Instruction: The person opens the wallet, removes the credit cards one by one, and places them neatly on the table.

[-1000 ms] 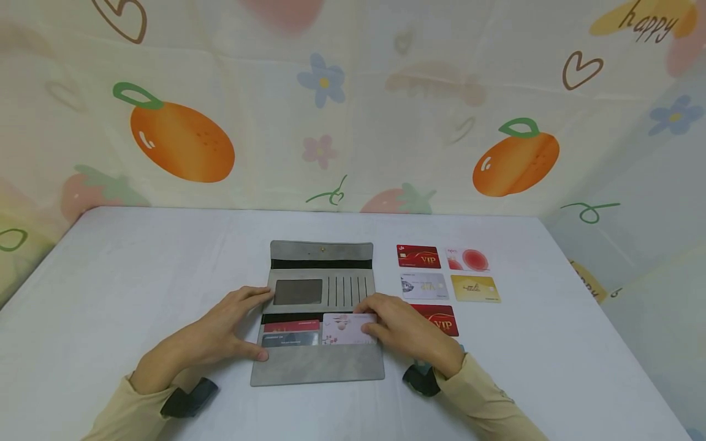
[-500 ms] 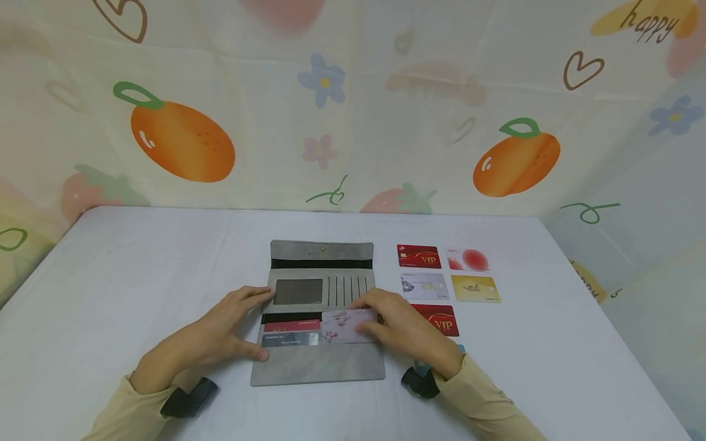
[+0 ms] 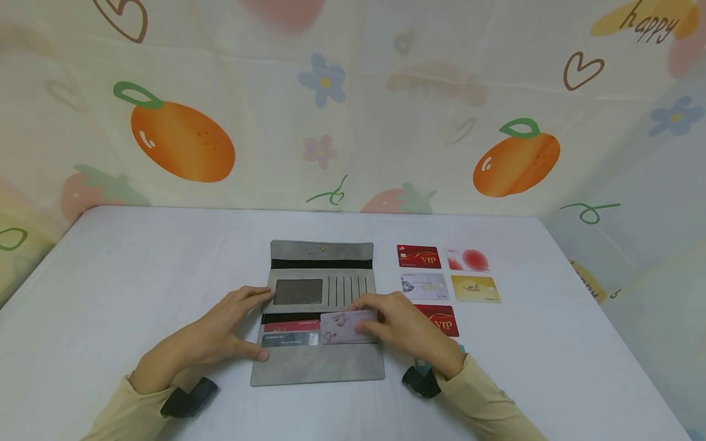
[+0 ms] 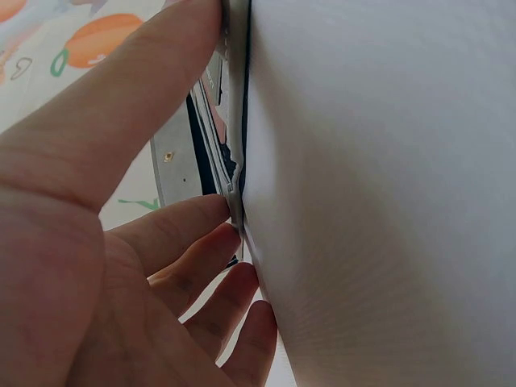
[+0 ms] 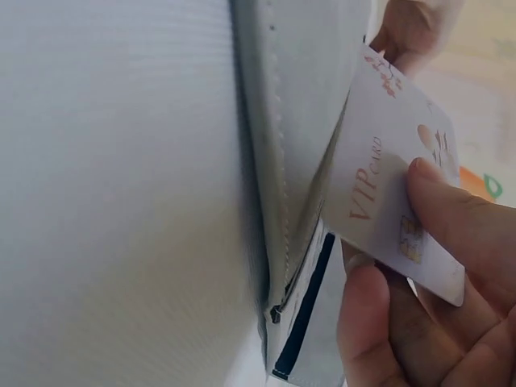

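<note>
A grey wallet (image 3: pixel 317 366) lies unfolded on the table, a dark window and several narrow slots across its middle panel. My right hand (image 3: pixel 394 318) pinches a pale pink VIP card (image 5: pixel 379 161) between thumb and fingers. In the right wrist view the card stands tilted, its lower long edge right at the mouth of a wallet pocket. My left hand (image 3: pixel 223 327) rests at the wallet's left edge, thumb on the lower panel and fingers beside the middle one. To the left of the pink card, a red card (image 3: pixel 291 326) and a dark grey card (image 3: pixel 291 339) sit in the wallet.
Right of the wallet lie a red VIP card (image 3: pixel 418 256), a white card with a red circle (image 3: pixel 467 259), a silver card (image 3: pixel 425 286), a gold card (image 3: pixel 476 289) and another red VIP card (image 3: pixel 444 320). A teal card (image 3: pixel 423 367) is mostly hidden beneath my right wrist.
The pink card has shifted slightly up and left at the pocket, moved by my right hand. My left hand and the wallet have stayed in place.
</note>
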The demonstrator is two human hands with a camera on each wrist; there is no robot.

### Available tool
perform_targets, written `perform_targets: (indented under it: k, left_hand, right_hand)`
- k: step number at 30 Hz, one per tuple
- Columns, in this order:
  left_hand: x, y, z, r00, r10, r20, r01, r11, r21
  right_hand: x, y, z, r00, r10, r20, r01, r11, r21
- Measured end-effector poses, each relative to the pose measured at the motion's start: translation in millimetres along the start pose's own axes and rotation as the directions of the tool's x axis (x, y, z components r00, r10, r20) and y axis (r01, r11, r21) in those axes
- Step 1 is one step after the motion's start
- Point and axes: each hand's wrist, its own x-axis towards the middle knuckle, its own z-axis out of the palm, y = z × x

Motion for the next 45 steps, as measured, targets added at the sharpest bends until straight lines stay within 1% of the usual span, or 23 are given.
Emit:
perform_targets:
  k: [6,12,19,25,29,36,41,45]
  left_hand:
    - [-0.1,0.1,0.5,1.000,-0.006,0.003,0.006,1.000,-0.001]
    - [0.7,1.5,1.0,1.000,-0.003,0.003,0.003,1.000,-0.010]
    - [2.4,3.9,2.4,1.000,-0.006,0.009,0.006,1.000,-0.005]
    - [2.7,6.0,0.7,0.999,-0.030,0.018,0.030,0.999,0.011]
    - [1.7,5.4,-0.6,0.999,-0.037,0.020,0.037,0.999,0.014]
    - [0.9,4.7,-1.3,0.998,-0.056,0.027,0.056,0.998,0.014]
    - [0.8,3.9,-1.0,0.999,-0.045,0.018,0.045,0.999,0.009]
    - [0.2,4.0,-0.9,0.999,-0.050,0.018,0.049,0.999,0.012]
  right_hand:
    - [-1.4,-2.4,-4.7,1.000,0.012,-0.016,-0.012,1.000,0.027]
    - [-3.3,-2.3,-9.5,0.999,0.028,-0.018,-0.028,0.999,0.028]
    - [-8.1,-0.6,-16.7,0.997,0.052,-0.063,-0.051,0.999,0.018]
    - [-20.4,6.7,-25.6,0.993,0.064,-0.103,-0.065,0.998,-0.004]
    - [-30.9,13.8,-33.2,0.990,0.067,-0.121,-0.067,0.998,0.002]
    - [-45.4,22.6,-42.2,0.981,0.096,-0.165,-0.101,0.995,-0.022]
    - [-53.2,28.0,-46.7,0.978,0.109,-0.178,-0.110,0.994,0.001]
    - [-59.8,30.5,-51.4,0.974,0.125,-0.190,-0.123,0.992,0.020]
